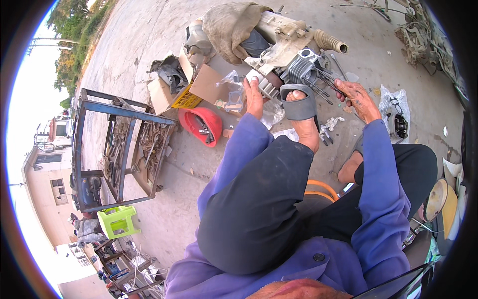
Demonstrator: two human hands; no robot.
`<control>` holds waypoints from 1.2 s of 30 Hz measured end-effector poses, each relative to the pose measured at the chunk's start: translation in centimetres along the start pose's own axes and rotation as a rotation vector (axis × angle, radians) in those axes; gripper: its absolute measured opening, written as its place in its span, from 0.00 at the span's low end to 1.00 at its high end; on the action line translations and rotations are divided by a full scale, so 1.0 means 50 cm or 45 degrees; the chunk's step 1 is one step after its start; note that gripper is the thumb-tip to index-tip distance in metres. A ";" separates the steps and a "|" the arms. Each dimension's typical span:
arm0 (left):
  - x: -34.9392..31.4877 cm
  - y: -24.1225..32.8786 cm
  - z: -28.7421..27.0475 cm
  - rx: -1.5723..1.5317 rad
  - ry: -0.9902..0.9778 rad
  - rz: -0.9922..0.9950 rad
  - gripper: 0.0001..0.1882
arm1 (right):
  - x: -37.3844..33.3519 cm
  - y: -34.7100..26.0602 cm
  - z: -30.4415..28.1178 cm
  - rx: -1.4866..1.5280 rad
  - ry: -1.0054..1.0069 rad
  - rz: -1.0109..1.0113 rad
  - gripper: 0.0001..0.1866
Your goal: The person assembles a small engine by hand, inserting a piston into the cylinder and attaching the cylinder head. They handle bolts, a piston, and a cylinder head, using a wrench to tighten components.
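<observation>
Finned cylinder [300, 69], long axis ten-to-four o'clock, points studs [319, 92] toward four; left hand [254, 96] straight-fingered, gripping nothing; right hand [359, 98] curled, grip unclear.

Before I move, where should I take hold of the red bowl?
Probably the right-hand rim of the red bowl, coming from the right with the left hand: that edge faces the hand, while the blue-framed rack stands to the left. Metal parts lie inside, so avoid tipping.

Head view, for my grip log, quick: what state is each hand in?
Left hand: open, fingers extended beside the engine.
Right hand: fingers curled by the metal rods; whether gripping one cannot be told.
</observation>
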State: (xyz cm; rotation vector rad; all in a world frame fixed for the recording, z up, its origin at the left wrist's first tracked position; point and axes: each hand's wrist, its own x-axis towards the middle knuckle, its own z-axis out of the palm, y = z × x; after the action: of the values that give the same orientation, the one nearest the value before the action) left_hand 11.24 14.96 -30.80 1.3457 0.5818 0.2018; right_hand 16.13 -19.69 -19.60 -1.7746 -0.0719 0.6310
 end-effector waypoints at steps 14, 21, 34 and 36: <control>0.006 0.008 0.007 -0.032 0.099 -0.095 0.35 | 0.004 -0.004 0.005 0.050 -0.040 -0.032 0.26; 0.023 -0.012 0.019 -0.013 -0.001 -0.128 0.37 | -0.001 0.010 -0.014 0.025 -0.011 0.019 0.28; 0.016 0.016 -0.027 -0.038 -0.069 -0.250 0.35 | 0.012 -0.004 -0.001 -0.067 -0.011 0.028 0.35; 0.003 0.021 -0.020 -0.075 -0.049 -0.270 0.39 | 0.014 0.000 0.001 -0.063 -0.003 0.018 0.35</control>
State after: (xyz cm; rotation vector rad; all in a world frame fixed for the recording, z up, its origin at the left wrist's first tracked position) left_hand 11.08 16.12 -29.97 1.2191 0.6763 0.0200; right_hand 16.69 -19.38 -19.85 -1.8238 -0.0778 0.6466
